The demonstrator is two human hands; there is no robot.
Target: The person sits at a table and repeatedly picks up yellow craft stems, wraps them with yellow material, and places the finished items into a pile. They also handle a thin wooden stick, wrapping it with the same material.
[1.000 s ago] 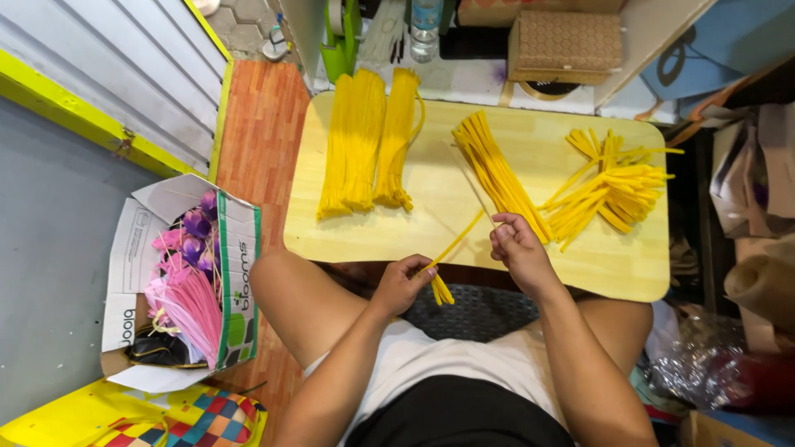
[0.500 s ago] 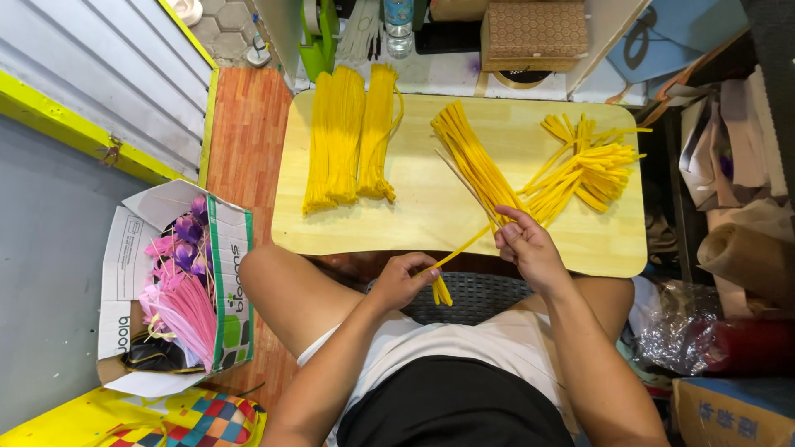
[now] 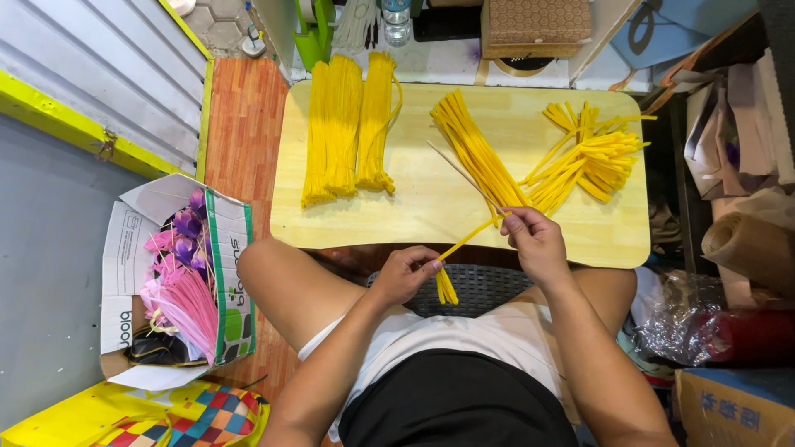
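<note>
My left hand (image 3: 405, 271) and my right hand (image 3: 532, 236) together hold a small bundle of yellow strips (image 3: 460, 246) just in front of the low wooden table (image 3: 431, 211). The left hand pinches the bundle's lower end, where short tips hang down. The right hand grips its upper end, along with a thin pale stick (image 3: 460, 171) that slants up over the table. On the table lie two long yellow bundles (image 3: 346, 124) at the left, a diagonal yellow bundle (image 3: 476, 149) in the middle and a fan of made yellow pieces (image 3: 590, 156) at the right.
A cardboard box (image 3: 224, 273) with pink and purple flower pieces stands on the floor at my left. A woven box (image 3: 534, 23) and a bottle (image 3: 396, 18) sit beyond the table. Paper rolls, bags and a carton crowd the right side. My bare knees flank a grey stool.
The hands hold the same yellow bundle as before, with almost no shift. The view has drifted slightly, so the table sits a little lower and left.
</note>
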